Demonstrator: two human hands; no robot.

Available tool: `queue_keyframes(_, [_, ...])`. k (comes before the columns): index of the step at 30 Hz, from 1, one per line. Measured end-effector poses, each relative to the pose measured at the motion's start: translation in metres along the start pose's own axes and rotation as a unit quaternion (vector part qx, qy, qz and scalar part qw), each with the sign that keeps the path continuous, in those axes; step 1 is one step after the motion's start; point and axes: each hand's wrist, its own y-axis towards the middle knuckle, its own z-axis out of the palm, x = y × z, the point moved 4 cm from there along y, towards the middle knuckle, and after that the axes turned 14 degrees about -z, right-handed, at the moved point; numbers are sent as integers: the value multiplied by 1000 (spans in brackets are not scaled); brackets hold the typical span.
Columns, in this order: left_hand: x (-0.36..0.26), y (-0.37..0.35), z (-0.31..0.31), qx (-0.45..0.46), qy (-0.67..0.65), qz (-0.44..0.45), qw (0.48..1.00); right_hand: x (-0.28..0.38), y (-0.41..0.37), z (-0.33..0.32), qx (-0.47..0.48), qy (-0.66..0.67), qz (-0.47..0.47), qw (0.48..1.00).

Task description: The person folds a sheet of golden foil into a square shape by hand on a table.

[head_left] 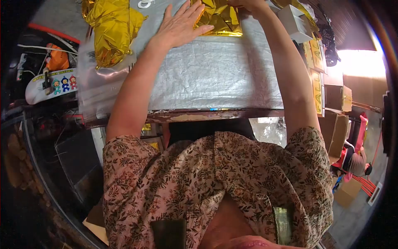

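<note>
Grip open, the left hand (176, 29) spread its fingers beside and onto shiny gold foil (227, 28) on the silver-covered bench (186, 116). The right hand (252, 6) reached the foil's far part; whether it pinched could not be told. This step looked like steadying and flattening, and the next move called for light, even pressure from 2 hands.

A table (207, 79) covered in crinkled silver-grey sheeting spans the upper middle, its front edge worn reddish brown. White light (360, 62) glares at the right, beside a dark ribbed surface (352, 25). Smooth grey floor (354, 213) shows lower right; the left side lies dim.
</note>
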Motion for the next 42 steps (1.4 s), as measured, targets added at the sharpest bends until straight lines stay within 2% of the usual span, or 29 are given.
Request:
queue_keyframes(1, [-2, -1, -6, 1, -34, -6, 999, 7, -2, -5, -14, -109, 123, 986])
queue_keyframes(3, [0, 4, -17, -7, -63, -13, 998, -7, -1, 1, -38, 17, 95, 995])
queue_keyframes(4, [2, 5, -26, -44, -174, -15, 984, -17, -2, 3, -38, 17, 90, 995])
queue_keyframes(5, [5, 7, -33, -80, -281, -16, 956, -20, -7, 11, -30, 131, 86, 987])
queue_keyframes(6, [11, 8, -38, -131, -254, -39, 957, -22, -11, 17, -21, 244, 82, 966])
queue_keyframes(7, [13, 8, -38, -134, -250, -39, 958, -23, -14, 21, -11, 354, 77, 932])
queue_keyframes(8, [17, 8, -37, -60, -327, -132, 934, -23, -15, 15, 25, 384, 24, 923])
queue_keyframes(9, [20, 8, -33, 15, -398, -222, 890, -11, -20, 12, 26, 387, 20, 922])
queue_keyframes(10, [17, 9, -35, 12, -394, -221, 892, 1, -29, 5, 22, 348, 8, 937])
queue_keyframes(11, [12, 11, -34, 29, -492, -197, 847, 16, -41, -1, 16, 309, -4, 951])
queue_keyframes(12, [7, 12, -39, 48, -585, -171, 792, 31, -50, -2, -15, 334, -44, 941])
queue_keyframes(13, [6, 13, -46, 47, -581, -168, 795, 39, -56, -4, -18, 337, -48, 940])
queue_keyframes(15, [-8, 14, -72, 124, -670, -110, 724, 64, -69, -17, -49, 295, -174, 938])
queue_keyframes(16, [-6, 16, -74, 124, -668, -106, 726, 73, -78, -22, -52, 295, -176, 938])
queue_keyframes(18, [-2, 19, -84, 92, -565, -143, 807, 96, -96, -38, -80, 159, -240, 954])
queue_keyframes(19, [-4, 16, -91, 33, -580, -113, 806, 91, -100, -41, -60, 165, -247, 953])
queue_keyframes(20, [-5, 15, -89, 34, -580, -112, 806, 82, -107, -43, -62, 165, -246, 953])
queue_keyframes(22, [-10, 6, -101, -99, -497, 79, 858, 79, -126, -43, -73, 54, -388, 917])
queue_keyframes(23, [-17, -8, -114, -98, -432, 118, 889, 83, -137, -40, -40, 44, -400, 915])
queue_keyframes(25, [-30, -32, -112, -97, -397, 122, 904, 82, -156, -32, 40, 27, -449, 892])
queue_keyframes(26, [-26, -41, -103, -72, -358, 123, 923, 63, -165, -22, 57, 41, -413, 908])
queue_keyframes(27, [-28, -49, -99, -69, -358, 121, 923, 56, -173, -17, 57, 45, -411, 909])
queue_keyframes(29, [-26, -64, -92, -104, -297, 47, 948, 46, -188, -6, 67, -2, -413, 908])
queue_keyframes(30, [-23, -69, -88, -66, -288, 39, 955, 43, -191, -1, 65, -12, -420, 905])
queue_keyframes(34, [-24, -79, -83, -49, -279, 38, 958, 38, -196, 4, 70, -21, -426, 902])
queue_keyframes(40, [-34, -85, -70, -46, -222, 128, 966, 34, -198, 9, 108, -31, -390, 914])
queue_keyframes(42, [-34, -88, -63, -26, -183, 142, 972, 36, -198, 6, 88, -58, -430, 897])
